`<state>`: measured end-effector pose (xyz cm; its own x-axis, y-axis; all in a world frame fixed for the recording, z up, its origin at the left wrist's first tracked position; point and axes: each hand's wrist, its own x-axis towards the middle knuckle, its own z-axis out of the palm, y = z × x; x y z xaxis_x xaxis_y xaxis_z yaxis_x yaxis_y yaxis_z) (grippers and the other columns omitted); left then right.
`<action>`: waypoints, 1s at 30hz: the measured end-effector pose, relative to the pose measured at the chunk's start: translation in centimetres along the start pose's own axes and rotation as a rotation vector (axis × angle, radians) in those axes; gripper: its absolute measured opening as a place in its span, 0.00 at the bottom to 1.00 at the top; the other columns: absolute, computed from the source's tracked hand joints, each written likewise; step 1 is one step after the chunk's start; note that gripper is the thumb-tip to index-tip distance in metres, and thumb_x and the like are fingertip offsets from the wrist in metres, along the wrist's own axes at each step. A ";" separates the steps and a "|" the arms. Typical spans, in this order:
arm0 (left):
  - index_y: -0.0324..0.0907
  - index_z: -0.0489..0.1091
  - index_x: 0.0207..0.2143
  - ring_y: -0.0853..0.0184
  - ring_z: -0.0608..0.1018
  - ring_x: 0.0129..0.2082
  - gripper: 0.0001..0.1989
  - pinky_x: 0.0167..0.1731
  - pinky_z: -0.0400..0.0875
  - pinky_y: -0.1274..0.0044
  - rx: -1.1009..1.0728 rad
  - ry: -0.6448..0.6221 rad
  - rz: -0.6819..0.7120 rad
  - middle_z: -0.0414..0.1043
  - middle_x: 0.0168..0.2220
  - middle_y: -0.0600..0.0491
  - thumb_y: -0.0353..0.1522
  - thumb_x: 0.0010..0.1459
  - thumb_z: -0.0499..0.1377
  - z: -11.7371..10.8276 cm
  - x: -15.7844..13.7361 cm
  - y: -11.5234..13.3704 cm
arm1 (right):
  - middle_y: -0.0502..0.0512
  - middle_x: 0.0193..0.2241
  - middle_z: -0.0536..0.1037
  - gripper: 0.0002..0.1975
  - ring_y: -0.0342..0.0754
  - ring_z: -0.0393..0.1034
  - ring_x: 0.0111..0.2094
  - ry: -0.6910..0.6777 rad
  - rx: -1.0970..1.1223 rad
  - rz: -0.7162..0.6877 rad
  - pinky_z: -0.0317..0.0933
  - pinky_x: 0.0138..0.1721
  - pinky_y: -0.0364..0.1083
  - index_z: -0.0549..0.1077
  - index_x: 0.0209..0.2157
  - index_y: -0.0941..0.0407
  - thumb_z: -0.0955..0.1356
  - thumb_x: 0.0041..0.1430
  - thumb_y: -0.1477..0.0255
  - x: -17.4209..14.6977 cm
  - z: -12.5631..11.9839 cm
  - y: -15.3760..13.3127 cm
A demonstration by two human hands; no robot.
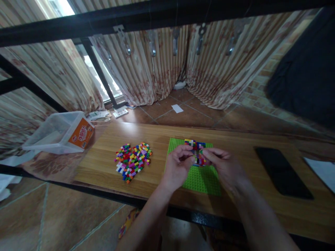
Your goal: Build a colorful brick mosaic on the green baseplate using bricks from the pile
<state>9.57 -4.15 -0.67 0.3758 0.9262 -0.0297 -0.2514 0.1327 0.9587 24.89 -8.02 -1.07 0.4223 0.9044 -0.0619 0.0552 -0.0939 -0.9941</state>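
Note:
A green studded baseplate (201, 181) lies on the wooden table, with small multicoloured toy bricks (190, 142) built up on its far part. Over these bricks my left hand (178, 165) is closed, thumb and forefinger brought together; what sits between them is too small to make out. My right hand (221, 164) comes in from the other side, its thumb and forefinger pinched at a small green toy brick (201, 152). Both sets of fingertips are close together and partly hide the built bricks. To the left lies a loose pile of mixed toy bricks (134, 158).
A black phone-like slab (282, 170) lies on the table's right side, near white paper (320, 170). A clear plastic bin (60, 134) with an orange label stands at the left. A dark metal bar (157, 15) crosses overhead, with hooks (200, 40) hanging below it.

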 end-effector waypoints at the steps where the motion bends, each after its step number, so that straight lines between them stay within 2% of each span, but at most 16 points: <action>1: 0.40 0.73 0.36 0.71 0.73 0.28 0.10 0.33 0.66 0.78 0.005 0.029 0.003 0.74 0.28 0.55 0.27 0.48 0.64 -0.1 0.1 0.0 | 0.52 0.24 0.80 0.13 0.49 0.72 0.28 0.066 -0.030 -0.014 0.66 0.33 0.49 0.82 0.27 0.53 0.75 0.45 0.57 0.3 -0.4 0.2; 4: 0.39 0.73 0.32 0.71 0.73 0.28 0.06 0.32 0.66 0.78 0.034 0.148 0.021 0.74 0.27 0.55 0.27 0.48 0.63 -0.6 0.5 -0.3 | 0.54 0.30 0.83 0.09 0.53 0.76 0.35 0.210 -0.193 -0.085 0.68 0.41 0.52 0.82 0.28 0.51 0.75 0.46 0.61 1.0 -1.4 0.8; 7: 0.39 0.74 0.31 0.71 0.72 0.27 0.05 0.32 0.66 0.78 0.064 0.208 0.026 0.74 0.27 0.55 0.27 0.48 0.63 -1.0 0.8 -0.5 | 0.54 0.32 0.83 0.08 0.53 0.76 0.36 0.182 -0.326 -0.156 0.67 0.41 0.51 0.82 0.28 0.50 0.74 0.50 0.61 1.4 -1.6 1.3; 13: 0.38 0.75 0.31 0.72 0.72 0.27 0.04 0.31 0.66 0.80 0.078 0.190 -0.006 0.74 0.26 0.56 0.25 0.49 0.63 -1.1 0.7 -0.3 | 0.54 0.28 0.82 0.12 0.50 0.73 0.28 0.132 -0.479 -0.265 0.65 0.34 0.49 0.82 0.30 0.51 0.70 0.53 0.59 1.9 -0.2 1.7; 21: 0.38 0.74 0.30 0.73 0.72 0.27 0.04 0.30 0.65 0.80 0.071 0.180 -0.019 0.72 0.26 0.56 0.24 0.49 0.62 -1.2 0.7 -0.1 | 0.54 0.27 0.82 0.13 0.51 0.74 0.28 0.126 -0.661 -0.338 0.62 0.31 0.48 0.82 0.30 0.51 0.66 0.56 0.60 2.3 0.5 1.5; 25: 0.39 0.74 0.30 0.73 0.71 0.26 0.04 0.30 0.65 0.80 0.063 0.176 -0.022 0.72 0.26 0.57 0.24 0.49 0.62 -1.2 0.7 -0.1 | 0.55 0.27 0.82 0.13 0.51 0.74 0.27 0.129 -0.727 -0.345 0.62 0.31 0.49 0.82 0.32 0.51 0.66 0.56 0.62 2.2 0.5 1.6; 30: 0.39 0.73 0.29 0.73 0.71 0.25 0.04 0.29 0.64 0.81 0.050 0.178 -0.036 0.71 0.25 0.57 0.24 0.49 0.61 -1.2 0.5 0.1 | 0.55 0.28 0.83 0.14 0.52 0.75 0.27 0.151 -0.709 -0.316 0.63 0.33 0.50 0.82 0.33 0.52 0.66 0.56 0.62 2.0 0.1 1.6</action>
<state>8.68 -3.21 -0.93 0.2186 0.9697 -0.1092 -0.1941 0.1528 0.9690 25.78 -6.29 -2.75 0.4058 0.8708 0.2776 0.7354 -0.1307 -0.6649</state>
